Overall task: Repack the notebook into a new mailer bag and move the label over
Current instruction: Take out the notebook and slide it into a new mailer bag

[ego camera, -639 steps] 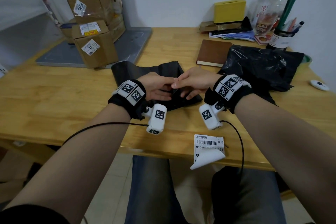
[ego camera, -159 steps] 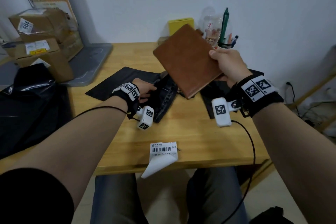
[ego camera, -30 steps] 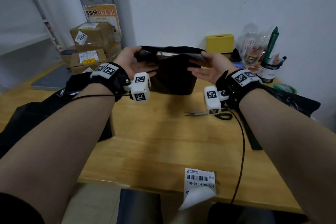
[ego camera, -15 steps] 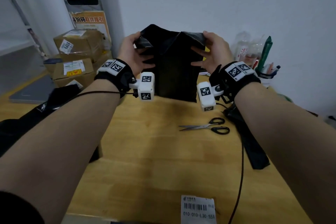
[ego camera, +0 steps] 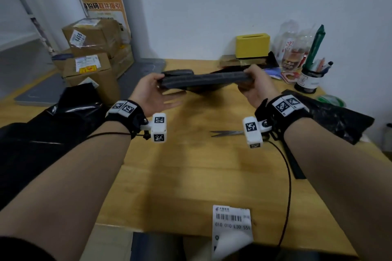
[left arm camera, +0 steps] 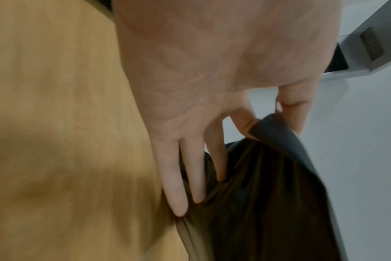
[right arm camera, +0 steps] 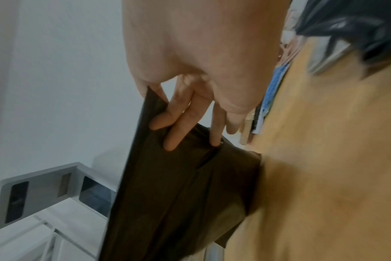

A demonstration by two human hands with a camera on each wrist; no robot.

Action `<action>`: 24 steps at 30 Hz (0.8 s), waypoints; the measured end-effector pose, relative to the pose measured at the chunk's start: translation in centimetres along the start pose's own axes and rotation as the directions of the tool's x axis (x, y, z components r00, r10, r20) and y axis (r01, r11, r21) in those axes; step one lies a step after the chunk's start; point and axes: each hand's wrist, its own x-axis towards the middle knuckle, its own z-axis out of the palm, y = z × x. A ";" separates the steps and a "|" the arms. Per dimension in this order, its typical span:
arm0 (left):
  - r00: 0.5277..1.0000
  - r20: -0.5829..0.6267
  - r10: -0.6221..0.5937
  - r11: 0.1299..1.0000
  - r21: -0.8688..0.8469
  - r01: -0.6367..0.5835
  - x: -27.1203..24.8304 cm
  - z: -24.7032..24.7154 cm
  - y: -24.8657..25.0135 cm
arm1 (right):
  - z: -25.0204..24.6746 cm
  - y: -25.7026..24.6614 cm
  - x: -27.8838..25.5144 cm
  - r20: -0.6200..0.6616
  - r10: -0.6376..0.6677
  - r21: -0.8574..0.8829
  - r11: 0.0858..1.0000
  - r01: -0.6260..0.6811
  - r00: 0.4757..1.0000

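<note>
Bag (ego camera: 203, 81) tipped from upright to flat, above the tabletop's far edge; left hand (ego camera: 151, 93) and right hand (ego camera: 252, 86) pinch its ends. Notebook presumably inside, unseen. Label (ego camera: 232, 225) waits at near edge.

The head view looks forward and down over the wooden table (ego camera: 191, 176); each of the 2 wrist views looks close along its palm. All 3 share the black mailer bag (ego camera: 203, 81) (left arm camera: 268, 194) (right arm camera: 179, 185)
</note>
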 end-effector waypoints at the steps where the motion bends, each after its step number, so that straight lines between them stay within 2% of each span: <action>1: 1.000 -0.001 -0.031 0.999 0.009 0.031 -0.6 -0.2 -0.6 | -0.8 0.5 -0.6 -0.006 0.035 -0.021 0.999 -0.036 0.999; 4: 0.991 -0.089 -0.096 0.992 0.076 0.103 -2.6 -0.7 -2.4 | -3.0 2.4 -2.6 -0.014 0.167 -0.185 0.969 -0.167 0.986; 6: 0.972 -0.187 -0.139 0.976 0.139 0.166 -3.8 -1.2 -3.6 | -3.9 3.1 -4.2 0.000 0.261 -0.358 0.901 -0.244 0.965; 10: 0.924 -0.316 -0.216 0.932 0.215 0.292 -5.8 -2.4 -5.7 | -4.7 3.9 -6.2 -0.045 0.344 -0.511 0.799 -0.317 0.938; 13: 0.905 -0.365 -0.217 0.893 0.299 0.335 -6.9 -2.8 -6.5 | -5.3 3.9 -7.5 -0.070 0.387 -0.569 0.742 -0.355 0.920; 14: 0.898 -0.387 -0.211 0.868 0.348 0.354 -7.1 -2.9 -6.7 | -5.6 3.9 -7.7 -0.075 0.392 -0.635 0.691 -0.347 0.917; 16: 0.872 -0.440 -0.214 0.800 0.433 0.415 -7.5 -3.0 -7.0 | -6.2 3.7 -8.2 -0.069 0.399 -0.795 0.532 -0.292 0.915; 18: 0.851 -0.465 -0.244 0.708 0.514 0.484 -8.0 -3.3 -6.9 | -6.3 3.5 -8.5 -0.054 0.401 -0.878 0.418 -0.235 0.915; 21: 0.837 -0.464 -0.291 0.622 0.573 0.534 -8.5 -3.9 -6.7 | -6.0 3.1 -8.7 -0.038 0.381 -0.900 0.388 -0.197 0.924; 24: 0.856 -0.439 -0.274 0.641 0.580 0.503 -8.9 -4.0 -6.8 | -5.1 2.8 -8.7 0.000 0.351 -0.916 0.376 -0.141 0.937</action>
